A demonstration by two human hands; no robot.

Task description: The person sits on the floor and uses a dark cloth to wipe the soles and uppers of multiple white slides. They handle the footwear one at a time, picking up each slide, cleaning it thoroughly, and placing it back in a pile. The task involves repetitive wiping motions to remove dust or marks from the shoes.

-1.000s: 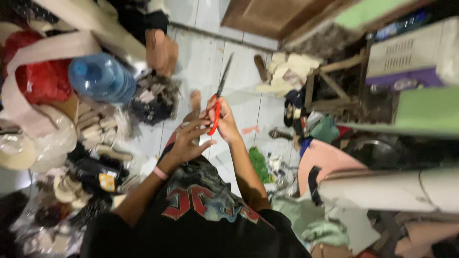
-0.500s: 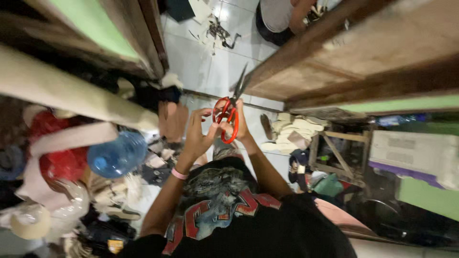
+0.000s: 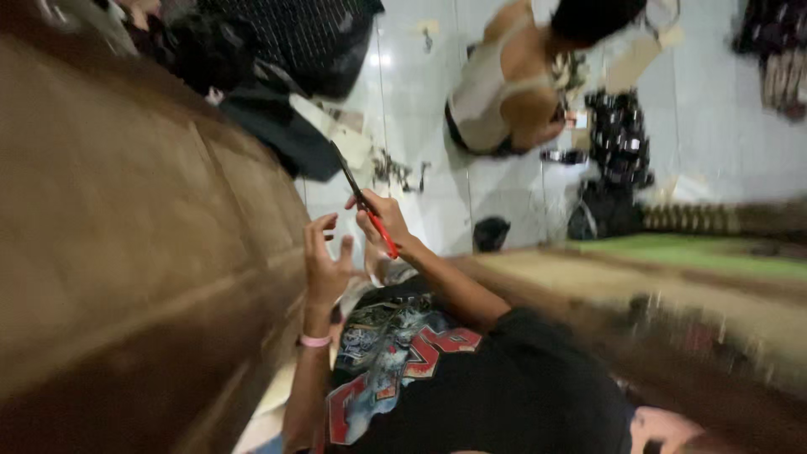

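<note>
My right hand (image 3: 382, 217) is closed around a pair of scissors (image 3: 363, 204) with red handles; the dark blades point up and to the left. Just to its left is my left hand (image 3: 324, 265), which has a pink band on the wrist. It is raised with fingers spread and holds nothing, its fingertips close to the scissors' handles. Both arms reach out over my black printed shirt (image 3: 420, 370). The picture is blurred by motion.
A large brown wooden surface (image 3: 126, 235) fills the left side. Another person (image 3: 513, 84) in a light top crouches on the white tiled floor (image 3: 420, 126) beyond my hands. Dark bags (image 3: 294, 50) lie at the top, dark stacked items (image 3: 618, 143) at the right, and a green-topped surface (image 3: 698, 252) beside them.
The view has swung away from the water bottle and clutter toward the tiled floor and the other person. My right hand still holds the scissors and my left hand stays open beside it.
</note>
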